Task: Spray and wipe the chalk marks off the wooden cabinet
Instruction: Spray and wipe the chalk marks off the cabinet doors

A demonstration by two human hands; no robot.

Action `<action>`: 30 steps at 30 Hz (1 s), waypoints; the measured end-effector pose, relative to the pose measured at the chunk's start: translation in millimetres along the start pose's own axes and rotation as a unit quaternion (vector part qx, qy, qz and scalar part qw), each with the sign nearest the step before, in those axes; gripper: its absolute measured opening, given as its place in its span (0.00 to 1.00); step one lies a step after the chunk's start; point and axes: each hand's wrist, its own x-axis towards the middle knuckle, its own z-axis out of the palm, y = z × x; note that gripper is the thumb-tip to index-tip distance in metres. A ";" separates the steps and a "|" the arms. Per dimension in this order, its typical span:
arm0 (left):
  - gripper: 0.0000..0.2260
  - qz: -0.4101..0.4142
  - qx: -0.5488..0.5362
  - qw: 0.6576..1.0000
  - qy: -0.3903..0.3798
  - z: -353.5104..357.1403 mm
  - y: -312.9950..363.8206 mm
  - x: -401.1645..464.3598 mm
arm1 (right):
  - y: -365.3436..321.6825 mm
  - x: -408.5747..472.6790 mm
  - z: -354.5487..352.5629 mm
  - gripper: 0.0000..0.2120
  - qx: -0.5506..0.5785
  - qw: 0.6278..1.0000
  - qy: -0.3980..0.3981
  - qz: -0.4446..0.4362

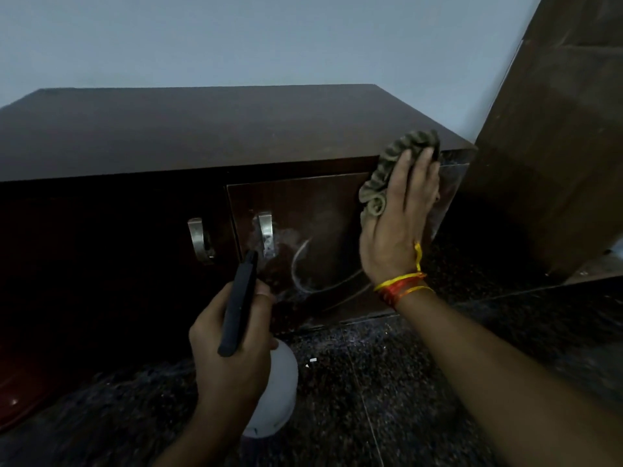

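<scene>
Cabinet (pixel 202 129), chalk marks (pixel 303 267), no lettering

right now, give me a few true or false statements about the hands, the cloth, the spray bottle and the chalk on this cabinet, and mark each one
1. The right hand presses a cloth against the upper right part of the cabinet door. True.
2. The left hand is empty. False: it grips a spray bottle with a black spray head and a white body.
3. A curved chalk mark shows on the door, below the cloth. True.
4. The cloth is lying on top of the cabinet. False: it is held against the front, at the top edge.
5. The chalk mark is on the left door. False: it is on the right door, right of its metal handle.
</scene>
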 end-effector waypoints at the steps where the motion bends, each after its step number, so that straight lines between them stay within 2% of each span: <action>1: 0.09 0.006 -0.002 1.000 0.002 1.4 -0.8 2.0 | -4.3 -1.3 1.5 0.34 0.005 1.000 -0.003 -0.009; 6: 0.10 0.011 -0.015 1.000 0.011 15.2 1.3 10.6 | -9.0 -6.8 8.7 0.30 -0.040 0.987 -0.035 -0.151; 8: 0.06 0.010 -0.028 1.000 0.007 20.7 3.8 14.2 | 1.7 -0.9 2.2 0.33 -0.050 0.991 -0.030 -0.122; 12: 0.08 0.017 -0.014 1.000 0.000 27.1 6.6 19.6 | 19.1 11.4 -10.9 0.36 0.035 0.999 0.006 0.040; 15: 0.09 0.016 -0.004 1.000 -0.001 31.9 7.2 21.3 | 14.1 5.9 -9.4 0.34 0.047 0.997 0.006 0.059; 17: 0.09 0.010 0.001 1.000 -0.001 36.0 7.0 21.5 | 3.5 -1.8 -6.2 0.34 0.021 0.999 -0.029 0.003; 19: 0.09 0.006 0.000 1.000 -0.002 41.0 6.5 21.6 | -1.3 -4.9 -4.5 0.33 -0.005 0.994 -0.059 -0.092; 21: 0.09 0.002 -0.001 1.000 -0.003 44.6 6.9 22.3 | 5.0 2.8 -8.1 0.32 -0.028 0.989 -0.058 -0.131; 23: 0.09 0.001 -0.005 1.000 -0.009 46.4 8.3 23.7 | 18.4 12.3 -14.3 0.33 -0.018 0.996 -0.037 -0.079; 27: 0.09 0.002 -0.015 1.000 -0.014 48.1 13.7 26.6 | 39.9 8.6 -13.8 0.32 0.097 0.991 0.009 0.095; 30: 0.10 0.003 -0.018 1.000 -0.011 49.5 17.1 27.4 | 33.4 -11.1 -4.7 0.33 0.102 0.986 -0.014 0.128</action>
